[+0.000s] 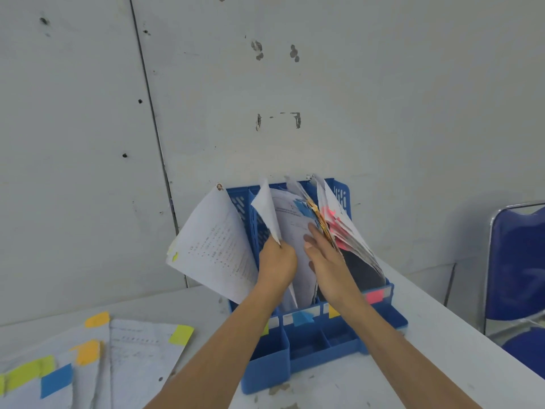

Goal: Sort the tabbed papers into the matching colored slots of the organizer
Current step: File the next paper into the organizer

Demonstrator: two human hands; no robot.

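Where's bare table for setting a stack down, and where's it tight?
Bare: table right of the organizer, toward the chair; also the strip between the loose papers and the organizer. Crowded: bottom-left corner under loose papers; organizer slots are stuffed, with left hand gripping a sheet and right hand pushed in.

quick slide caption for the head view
Left hand pinches a sheet in the blue organizer while the right hand pushes filed papers aside; tabbed papers lie nearby.
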